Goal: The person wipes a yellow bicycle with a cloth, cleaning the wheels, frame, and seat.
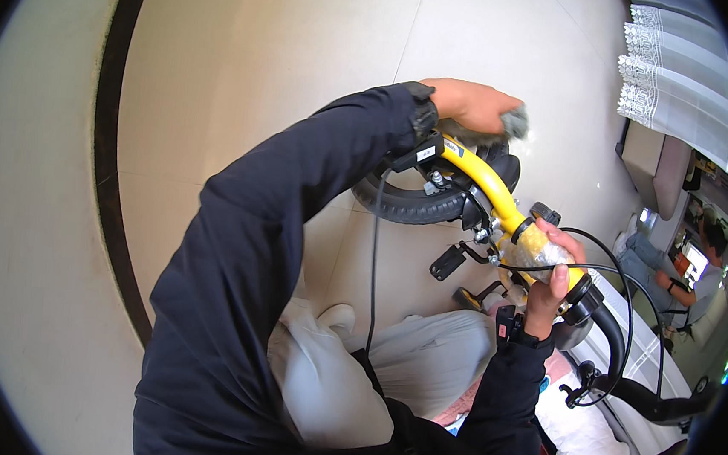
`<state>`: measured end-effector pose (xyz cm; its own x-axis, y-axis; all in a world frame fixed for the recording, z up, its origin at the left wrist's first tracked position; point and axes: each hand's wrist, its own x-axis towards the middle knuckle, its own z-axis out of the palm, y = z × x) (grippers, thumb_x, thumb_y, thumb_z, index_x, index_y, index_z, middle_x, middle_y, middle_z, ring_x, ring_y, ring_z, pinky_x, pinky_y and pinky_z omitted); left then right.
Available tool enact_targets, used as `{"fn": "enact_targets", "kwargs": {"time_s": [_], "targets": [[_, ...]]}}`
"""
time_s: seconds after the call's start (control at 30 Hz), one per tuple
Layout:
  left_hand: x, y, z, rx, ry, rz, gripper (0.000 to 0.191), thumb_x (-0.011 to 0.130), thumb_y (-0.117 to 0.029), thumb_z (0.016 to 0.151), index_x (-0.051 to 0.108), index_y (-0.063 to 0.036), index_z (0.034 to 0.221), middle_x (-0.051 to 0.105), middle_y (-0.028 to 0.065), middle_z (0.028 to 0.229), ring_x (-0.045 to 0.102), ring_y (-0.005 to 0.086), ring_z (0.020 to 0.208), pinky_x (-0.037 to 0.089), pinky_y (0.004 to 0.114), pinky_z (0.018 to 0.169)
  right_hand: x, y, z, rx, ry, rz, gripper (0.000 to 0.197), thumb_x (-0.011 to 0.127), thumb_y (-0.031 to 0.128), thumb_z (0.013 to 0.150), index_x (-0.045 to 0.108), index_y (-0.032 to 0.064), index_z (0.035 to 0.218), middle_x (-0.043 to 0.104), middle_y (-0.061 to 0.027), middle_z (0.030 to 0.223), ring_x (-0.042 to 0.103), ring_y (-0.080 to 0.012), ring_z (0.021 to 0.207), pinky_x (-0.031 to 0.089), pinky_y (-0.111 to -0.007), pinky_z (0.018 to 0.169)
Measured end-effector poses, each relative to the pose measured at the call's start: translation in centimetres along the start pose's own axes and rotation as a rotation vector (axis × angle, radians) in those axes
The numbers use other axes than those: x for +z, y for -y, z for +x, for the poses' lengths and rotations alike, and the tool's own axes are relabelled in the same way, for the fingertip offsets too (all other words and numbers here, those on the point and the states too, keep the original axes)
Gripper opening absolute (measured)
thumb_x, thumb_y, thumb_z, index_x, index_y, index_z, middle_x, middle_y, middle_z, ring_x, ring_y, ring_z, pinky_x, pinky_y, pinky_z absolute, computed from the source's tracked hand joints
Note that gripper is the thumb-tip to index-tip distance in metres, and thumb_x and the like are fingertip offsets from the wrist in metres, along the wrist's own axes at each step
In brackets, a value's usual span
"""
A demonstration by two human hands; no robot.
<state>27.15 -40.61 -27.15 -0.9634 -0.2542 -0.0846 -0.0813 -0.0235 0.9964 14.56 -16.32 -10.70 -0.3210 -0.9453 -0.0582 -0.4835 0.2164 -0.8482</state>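
Note:
My left hand reaches across the top of a small bicycle, gripping a grey cloth beside the wheel; the hand is slightly blurred. A curved yellow frame tube runs from near that wrist towards my right hand. The fingers and thumb of my right hand are around the part of the yellow frame covered in clear bubble wrap. Black cables arch past this hand to the black handlebar. A black pedal hangs below the frame. The wheel's far side is partly hidden by my left arm.
A small black wheel lies beyond the frame. White lace-edged fabric hangs at upper right, above a padded seat. Another person sits at far right near a lit screen. A white cushion lies at lower right, and light floor tiles extend left.

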Motion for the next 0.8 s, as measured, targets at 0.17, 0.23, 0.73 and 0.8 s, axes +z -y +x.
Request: {"fn": "enact_targets", "kwargs": {"time_s": [0.17,0.23,0.73,0.8], "targets": [[-2.2,2.6,-1.2,-0.112,-0.001,0.254,0.034,0.055,-0.020,0.093,0.059,-0.0102,0.125,0.071,0.0158,0.106,0.067,0.0303,0.097,0.051,0.040,0.087,1.0,1.3,0.1,-0.005,0.012,0.020,0.051,0.056,0.045,0.086,0.060,-0.0013,0.108,0.067,-0.0256,0.114,0.064,-0.0344,0.111,0.047,-0.045,0.102],[-1.4,3.5,-1.2,-0.027,-0.105,0.268,0.038,0.059,-0.016,0.087,0.060,-0.0077,0.123,0.071,0.0175,0.106,0.067,0.0337,0.099,0.051,0.041,0.088,0.5,0.6,0.1,0.016,-0.012,0.020,0.051,0.056,0.045,0.086,0.061,-0.0012,0.108,0.067,-0.0257,0.114,0.065,-0.0340,0.110,0.048,-0.044,0.101],[-2.3,2.1,-1.1,0.075,-0.063,0.300,0.041,0.069,-0.004,0.072,0.071,-0.0049,0.113,0.073,0.0182,0.101,0.069,0.0316,0.095,0.054,0.037,0.084,0.6,0.9,0.2,0.011,-0.006,0.011,0.052,0.055,0.045,0.083,0.061,-0.0007,0.107,0.067,-0.0264,0.112,0.065,-0.0351,0.108,0.047,-0.045,0.101],[-1.8,2.5,-0.5,0.072,-0.068,0.279,0.041,0.070,-0.005,0.072,0.071,-0.0051,0.113,0.074,0.0173,0.101,0.070,0.0303,0.095,0.054,0.037,0.084,0.5,0.4,0.2,0.000,-0.004,0.025,0.052,0.056,0.045,0.083,0.061,-0.0006,0.107,0.067,-0.0264,0.112,0.065,-0.0350,0.108,0.047,-0.045,0.102]]}}
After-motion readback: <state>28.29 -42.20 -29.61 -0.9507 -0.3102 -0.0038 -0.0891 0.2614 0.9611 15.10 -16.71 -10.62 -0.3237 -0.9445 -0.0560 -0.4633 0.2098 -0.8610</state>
